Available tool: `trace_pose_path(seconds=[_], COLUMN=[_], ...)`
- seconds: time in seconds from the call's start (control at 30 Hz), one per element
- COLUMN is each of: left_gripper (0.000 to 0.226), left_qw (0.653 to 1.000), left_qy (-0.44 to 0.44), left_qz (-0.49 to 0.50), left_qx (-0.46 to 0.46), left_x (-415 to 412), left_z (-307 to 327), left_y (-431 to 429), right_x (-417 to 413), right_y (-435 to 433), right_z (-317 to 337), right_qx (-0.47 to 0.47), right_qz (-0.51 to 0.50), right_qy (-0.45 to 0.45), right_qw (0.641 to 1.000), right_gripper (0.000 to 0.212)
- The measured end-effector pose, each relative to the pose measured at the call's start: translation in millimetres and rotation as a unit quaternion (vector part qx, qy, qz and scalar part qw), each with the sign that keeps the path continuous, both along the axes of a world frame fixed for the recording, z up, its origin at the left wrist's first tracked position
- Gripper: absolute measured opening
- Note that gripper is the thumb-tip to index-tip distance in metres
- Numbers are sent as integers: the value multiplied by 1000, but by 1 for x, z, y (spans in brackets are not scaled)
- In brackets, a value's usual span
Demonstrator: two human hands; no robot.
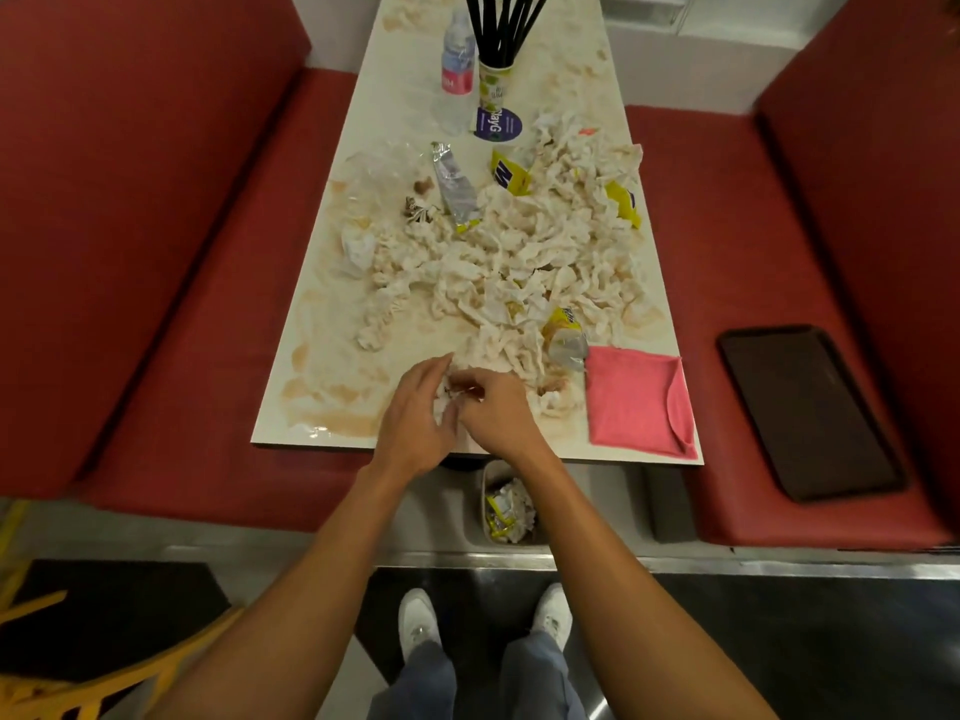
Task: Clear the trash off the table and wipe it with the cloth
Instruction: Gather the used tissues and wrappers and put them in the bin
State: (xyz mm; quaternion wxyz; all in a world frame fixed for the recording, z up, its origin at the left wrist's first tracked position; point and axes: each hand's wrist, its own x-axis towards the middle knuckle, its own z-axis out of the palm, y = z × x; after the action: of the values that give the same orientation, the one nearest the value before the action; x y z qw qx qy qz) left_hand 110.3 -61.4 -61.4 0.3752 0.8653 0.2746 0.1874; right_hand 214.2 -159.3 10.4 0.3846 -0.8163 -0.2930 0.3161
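Head view: both my hands are at the near edge of the tabletop (311, 324), left hand (415, 415) and right hand (500, 410) cupped together with fingers curled round a napkin wad (448, 402), so both are holding trash, neither is spread flat. Step in hand, as I judge it, is trash clearing, early on; wiping not yet begun. The next move calls for lifting the wad clear of the edge and dropping it into the bin (485, 478) on the floor just below my hands, which already has some paper and wrappers in it, then reaching back for the napkin heap (524, 252) covering the middle of the tabletop. The cloth (636, 400), pink, lies flat and untouched at the near right corner, just beside my right hand. Counts: one cloth, one bin, one water bottle (458, 54), one paper cup (495, 83) holding black straws (506, 23) (bundle, can't count them), one silver wrapper (455, 189), three yellow wrappers that I can make out, one dark tray (810, 413) on the right seat. Napkins: too many and too tangled to count. Brown stains all over the bare surface.
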Motion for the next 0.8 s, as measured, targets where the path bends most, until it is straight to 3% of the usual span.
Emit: trace_pose_path(seconds=[0.17, 0.43, 0.53, 0.67, 0.8], left_gripper=[53, 70, 75, 64, 53], left_qw=[998, 1000, 1000, 999, 995], left_qy=[-9, 4, 16, 18, 24], left_qz=[17, 1, -16, -29, -27], left_qx=[55, -3, 5, 31, 88], left_x=[0, 4, 3, 2, 5], left_z=[1, 8, 5, 2, 0], left_y=[4, -4, -3, 0, 4], right_x=[13, 12, 9, 12, 21], right_y=[-13, 0, 5, 0, -8], right_z=[-4, -3, -2, -9, -9], right_qx=[28, -29, -24, -14, -9], right_qz=[-92, -14, -15, -39, -44], right_qy=[1, 31, 54, 127, 99], right_qw=[995, 999, 998, 991, 994], right_gripper=[42, 69, 62, 53, 43])
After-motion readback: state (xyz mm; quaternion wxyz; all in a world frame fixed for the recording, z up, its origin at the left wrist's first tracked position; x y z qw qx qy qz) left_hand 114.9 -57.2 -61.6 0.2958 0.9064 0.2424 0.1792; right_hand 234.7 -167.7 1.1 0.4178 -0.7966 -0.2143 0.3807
